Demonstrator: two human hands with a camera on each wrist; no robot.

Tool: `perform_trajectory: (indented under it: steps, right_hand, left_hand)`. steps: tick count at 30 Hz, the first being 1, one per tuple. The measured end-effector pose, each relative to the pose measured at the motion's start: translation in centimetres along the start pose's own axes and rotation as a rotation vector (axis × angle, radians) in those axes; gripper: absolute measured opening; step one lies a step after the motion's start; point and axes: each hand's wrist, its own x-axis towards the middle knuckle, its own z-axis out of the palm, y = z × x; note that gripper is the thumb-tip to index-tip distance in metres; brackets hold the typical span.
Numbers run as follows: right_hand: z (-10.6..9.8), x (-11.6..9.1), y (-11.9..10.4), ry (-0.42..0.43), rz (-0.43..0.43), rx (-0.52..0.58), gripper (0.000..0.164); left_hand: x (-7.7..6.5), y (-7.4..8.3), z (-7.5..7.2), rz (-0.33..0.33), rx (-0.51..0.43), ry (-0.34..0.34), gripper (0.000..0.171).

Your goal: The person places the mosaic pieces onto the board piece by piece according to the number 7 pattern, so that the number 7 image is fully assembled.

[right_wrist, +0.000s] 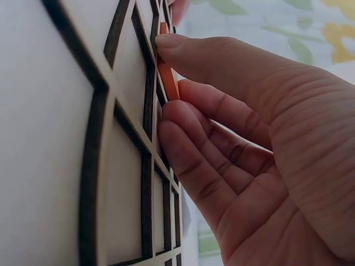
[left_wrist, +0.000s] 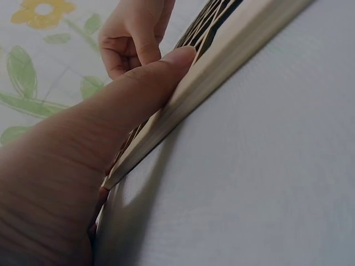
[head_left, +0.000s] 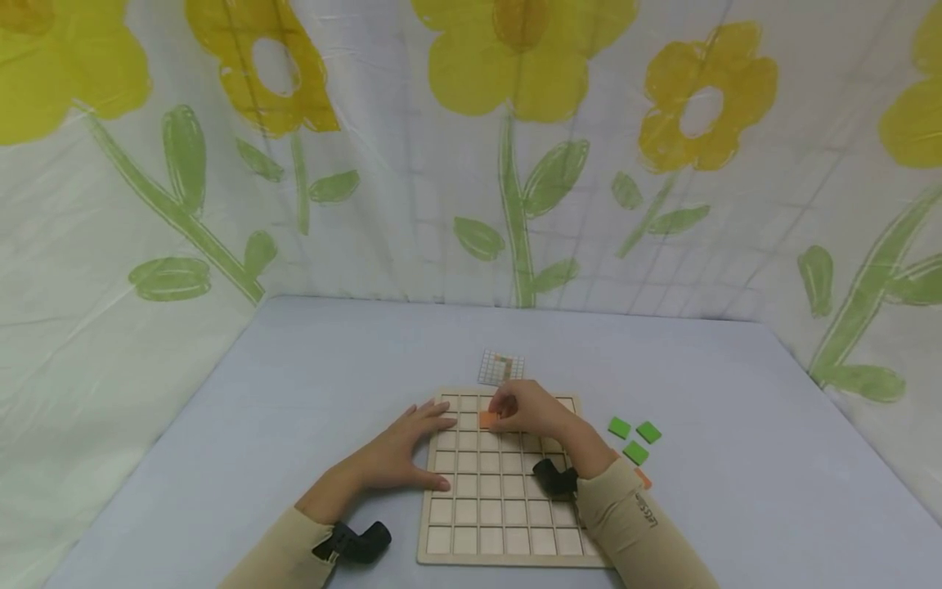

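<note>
A wooden grid board (head_left: pixel 467 512) with square cells lies on the table. My left hand (head_left: pixel 401 450) rests along its left edge, fingers spread and straight, the thumb lying over the frame lower down. Over the upper part of the grid, my right hand (head_left: pixel 536 413) pinches an orange square tile (head_left: pixel 486 420) between thumb and fingers. In the right wrist view the orange tile (right_wrist: pixel 168 83) stands tilted at the grid's dividers, the thumb (right_wrist: pixel 183 50) against its upper end. The left wrist view shows the left thumb (left_wrist: pixel 150 83) on the board's rim.
A small card with a printed grid (head_left: pixel 503 368) and some coloured squares lies beyond the board's far edge. To the right are several tiles: green ones (head_left: pixel 636 452) lie loose, and an orange one (head_left: pixel 643 478) is partly hidden by the right sleeve. A flowered curtain (head_left: pixel 412 204) hangs behind the table.
</note>
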Motion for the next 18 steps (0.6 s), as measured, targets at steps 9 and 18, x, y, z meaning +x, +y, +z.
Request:
perform_trajectory:
  steps: [9,18]
  right_hand:
    - [-1.1,-0.2,0.1,-0.063,0.046,0.013,0.029]
    - [-2.9,-2.1,-0.6,-0.095,0.01,0.081,0.041]
  left_hand:
    - [0.2,-0.1,0.3,0.008,0.008,0.001,0.086]
    - [0.1,-0.1,0.2,0.003,0.014,0.002,0.087]
